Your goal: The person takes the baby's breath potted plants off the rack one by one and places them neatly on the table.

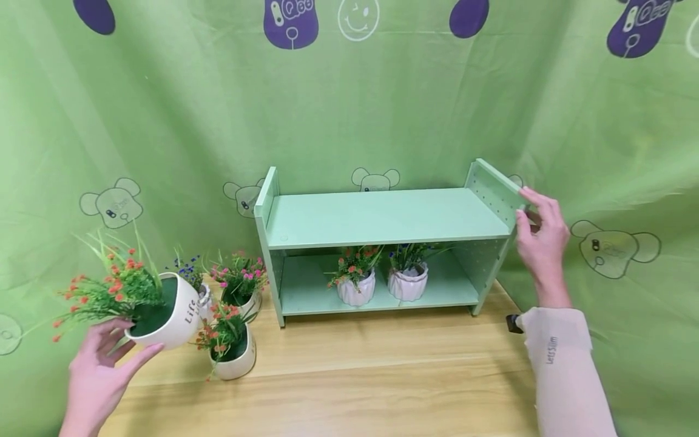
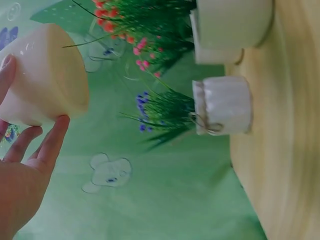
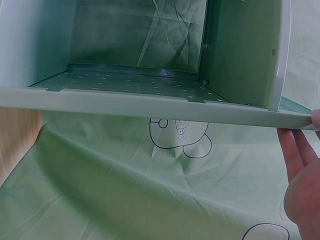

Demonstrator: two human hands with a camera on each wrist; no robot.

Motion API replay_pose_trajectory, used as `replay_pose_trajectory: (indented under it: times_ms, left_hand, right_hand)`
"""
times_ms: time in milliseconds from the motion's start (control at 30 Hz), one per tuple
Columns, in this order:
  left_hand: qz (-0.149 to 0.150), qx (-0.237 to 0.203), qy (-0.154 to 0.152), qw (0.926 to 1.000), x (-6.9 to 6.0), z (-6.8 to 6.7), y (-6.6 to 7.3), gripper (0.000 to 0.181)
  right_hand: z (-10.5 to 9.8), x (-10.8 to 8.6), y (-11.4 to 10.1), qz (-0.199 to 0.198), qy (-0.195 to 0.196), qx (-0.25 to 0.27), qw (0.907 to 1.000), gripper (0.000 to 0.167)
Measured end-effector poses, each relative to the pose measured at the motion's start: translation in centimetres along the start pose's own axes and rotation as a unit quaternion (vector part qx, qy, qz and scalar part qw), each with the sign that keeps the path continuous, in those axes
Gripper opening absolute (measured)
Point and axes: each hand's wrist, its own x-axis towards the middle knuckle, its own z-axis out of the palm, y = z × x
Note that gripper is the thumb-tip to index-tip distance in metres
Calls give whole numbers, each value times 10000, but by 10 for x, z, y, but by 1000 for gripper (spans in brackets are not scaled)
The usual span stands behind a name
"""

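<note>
My left hand (image 1: 104, 370) grips a white potted plant with orange-red flowers (image 1: 180, 312), lettered "Life". The pot is raised off the table and tilted to the left; in the left wrist view fingertips touch the lower part of the white pot (image 2: 45, 75). At the right, my right hand (image 1: 545, 240) pinches the upper front edge of the side panel of a green two-tier shelf (image 1: 382, 218). The right wrist view shows that panel's edge (image 3: 150, 110) with fingers on its outer face. On the lower tier stand an orange-flowered pot (image 1: 357, 288) and a blue-flowered pot (image 1: 408, 284).
Left of the shelf, a pink-flowered pot (image 1: 248, 303), a red-flowered pot (image 1: 236, 361) and a blue-flowered pot (image 2: 225, 105) stand on the wooden table (image 1: 355, 388). A green curtain (image 1: 371, 109) with printed bears hangs behind.
</note>
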Motion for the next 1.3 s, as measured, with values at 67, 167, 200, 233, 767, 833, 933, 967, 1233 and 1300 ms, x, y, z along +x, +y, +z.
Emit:
replay_pose_trajectory:
  times_ms: [67,167,200,233,767,833,933,967,1233,1300]
  left_hand:
    - [-47,46,-15,10000,-1,-3,-6,66]
    - [-154,247,-83,9995,-3,-6,-15,64]
    - [-178,307,-125,9993,-3,-7,-19,64]
    - [-203,338,-163,9991,-4,-7,-23,63]
    - [-198,384,-571,9974,-10,-8,-69,60]
    - [-205,423,-666,9967,-11,-8,-72,59]
    - [-205,508,-774,9955,-10,-7,-77,59]
    - [-207,537,-807,9951,-10,-6,-78,59]
    - [-249,661,-962,9928,-10,-2,-85,59]
    - [-289,673,-1028,9920,-10,-2,-86,58]
  right_hand:
    - [1,0,-1,-12,-6,-3,10000,48]
    - [1,0,-2,5,-22,-9,10000,48]
    - [1,0,-2,25,-25,-10,10000,47]
    - [1,0,-2,37,-25,-15,10000,47]
    - [1,1,-1,-56,-15,4,10000,47]
    - [1,1,0,-18,-24,-32,10000,48]
    - [2,1,2,22,-25,-69,10000,48]
    - [2,1,2,24,-15,-74,10000,48]
    - [2,3,3,28,50,-31,10000,47]
    - [3,2,3,5,56,-80,10000,47]
